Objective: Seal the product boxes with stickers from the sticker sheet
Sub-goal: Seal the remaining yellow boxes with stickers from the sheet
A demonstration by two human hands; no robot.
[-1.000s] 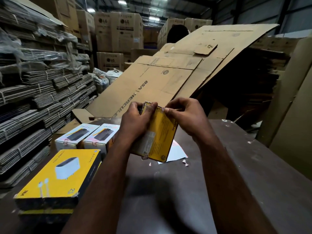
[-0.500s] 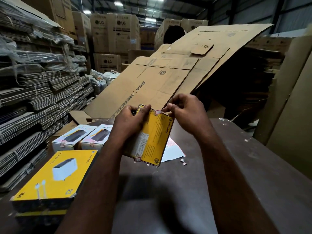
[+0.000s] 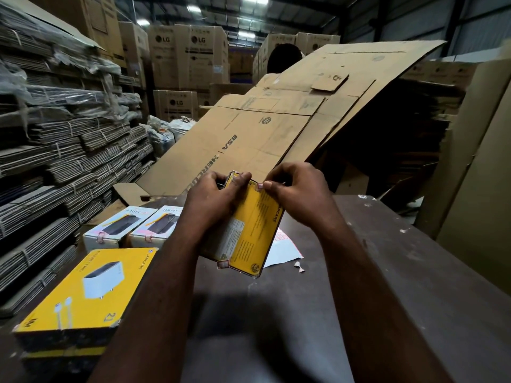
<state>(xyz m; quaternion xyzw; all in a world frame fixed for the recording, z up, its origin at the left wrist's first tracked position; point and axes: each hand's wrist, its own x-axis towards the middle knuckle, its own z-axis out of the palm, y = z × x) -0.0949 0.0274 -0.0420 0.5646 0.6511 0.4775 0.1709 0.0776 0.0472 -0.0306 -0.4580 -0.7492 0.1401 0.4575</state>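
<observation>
My left hand (image 3: pixel 214 200) grips a yellow product box (image 3: pixel 253 230) by its upper left corner and holds it tilted above the table. My right hand (image 3: pixel 297 190) pinches a small red-and-white sticker (image 3: pixel 260 186) at the box's top edge. Another sticker (image 3: pixel 223 263) sits on the box's lower corner. The white sticker sheet (image 3: pixel 283 248) lies on the table, mostly hidden behind the box.
Stacked yellow boxes (image 3: pixel 83 291) lie at the front left of the dark table (image 3: pixel 387 299). Two white boxes (image 3: pixel 119 226) with stickers stand behind them. A peeled scrap (image 3: pixel 299 266) lies near the sheet. Flattened cardboard (image 3: pixel 276 125) leans at the far edge; bundled cardboard stacks fill the left.
The box has stayed in my left hand's grip. My right hand's fingertips brought the sticker to the box's top edge, where it now shows.
</observation>
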